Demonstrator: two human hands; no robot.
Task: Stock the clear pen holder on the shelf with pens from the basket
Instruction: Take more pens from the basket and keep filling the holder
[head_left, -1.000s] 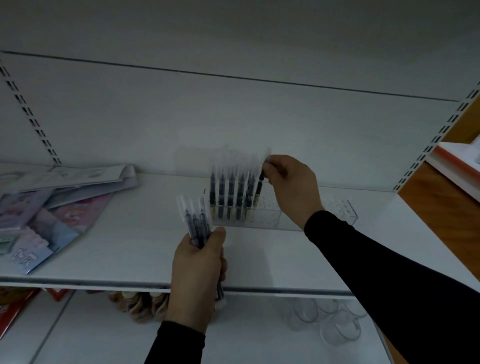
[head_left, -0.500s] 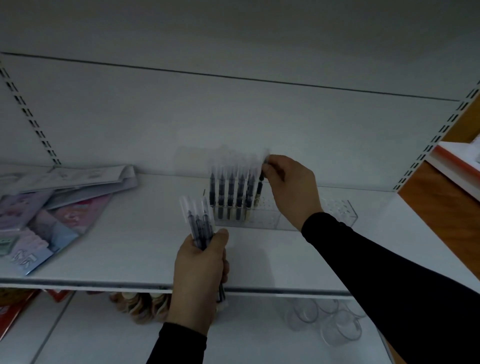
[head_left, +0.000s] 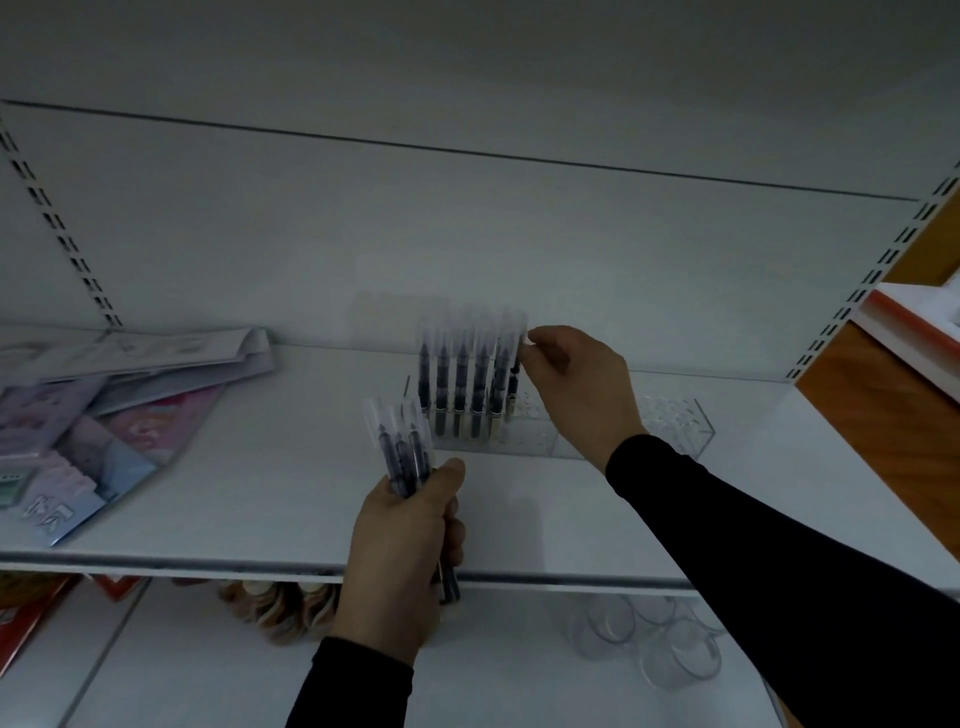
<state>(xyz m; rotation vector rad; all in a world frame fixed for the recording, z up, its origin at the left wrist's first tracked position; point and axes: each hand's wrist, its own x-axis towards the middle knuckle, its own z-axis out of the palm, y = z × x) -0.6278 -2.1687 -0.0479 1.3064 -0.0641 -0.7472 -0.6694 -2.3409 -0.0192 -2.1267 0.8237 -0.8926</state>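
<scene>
Though blur hides its tip, right hand (head_left: 576, 384) pinches a pen (head_left: 514, 382).

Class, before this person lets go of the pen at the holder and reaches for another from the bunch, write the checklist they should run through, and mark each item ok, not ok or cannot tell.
1. Right hand pinches the cap of the pen being placed: ok.
2. That pen's tip is seated in a hole of the clear pen holder: cannot tell, the picture is too blurred.
3. Pens already in the holder stand upright: ok.
4. Free holes remain at the holder's right end: ok.
5. Left hand grips a bunch of spare pens: ok.
6. Holder sits well back from the shelf edge: ok.
</scene>
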